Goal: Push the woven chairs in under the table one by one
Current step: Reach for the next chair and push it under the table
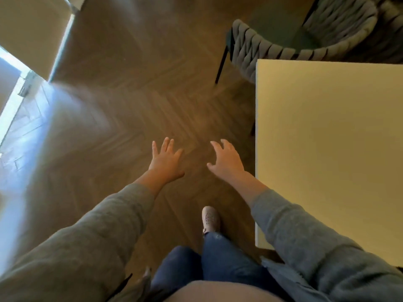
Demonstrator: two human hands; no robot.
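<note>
A grey woven chair (250, 45) with a dark green seat and thin black legs stands at the far end of the pale yellow table (327, 138), its near side hidden under the table edge. A second woven chair (344, 18) shows at the top right. My left hand (166, 160) hovers over the floor with fingers spread, holding nothing. My right hand (225, 160) is also out in the air, fingers loosely spread, just left of the table's edge. Both hands are well short of the chairs.
Brown herringbone wood floor (130, 94) fills the middle and left. A pale wall corner (32, 29) and a bright doorway strip (13, 101) lie at the far left. My foot in a light shoe (210, 219) steps forward beside the table.
</note>
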